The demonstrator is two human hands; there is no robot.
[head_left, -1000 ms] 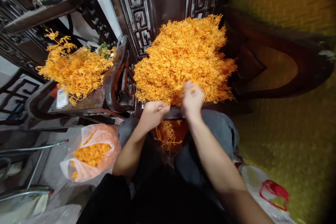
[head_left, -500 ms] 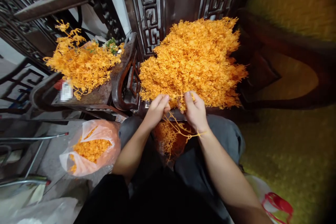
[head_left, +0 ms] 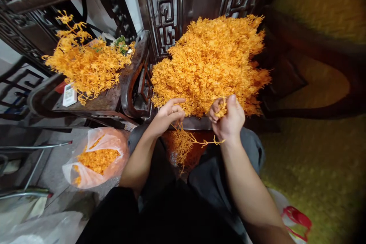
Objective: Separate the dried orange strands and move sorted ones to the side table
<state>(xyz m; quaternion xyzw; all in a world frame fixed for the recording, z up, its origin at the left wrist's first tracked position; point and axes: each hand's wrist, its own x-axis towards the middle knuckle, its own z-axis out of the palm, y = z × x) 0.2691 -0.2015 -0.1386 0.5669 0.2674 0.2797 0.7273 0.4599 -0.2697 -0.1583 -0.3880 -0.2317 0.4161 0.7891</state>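
A big heap of orange plastic flower sprigs (head_left: 211,61) lies on a dark carved wooden seat in front of me. My left hand (head_left: 167,115) pinches a thin orange stem (head_left: 185,141) that hangs down between my knees. My right hand (head_left: 228,118) is closed around a small orange flower piece (head_left: 220,109) at the heap's near edge. Both hands are at the front of the heap, a little apart.
A smaller pile of orange sprigs (head_left: 82,65) rests on a wooden chair (head_left: 126,84) to the left. A clear plastic bag (head_left: 95,160) with orange pieces sits on the floor at my left knee. A white bag with red handles (head_left: 296,217) lies at lower right.
My right hand has pulled to the right and turned palm-up with a flower piece in it. My left hand kept hold of the stem. The view shifted slightly.
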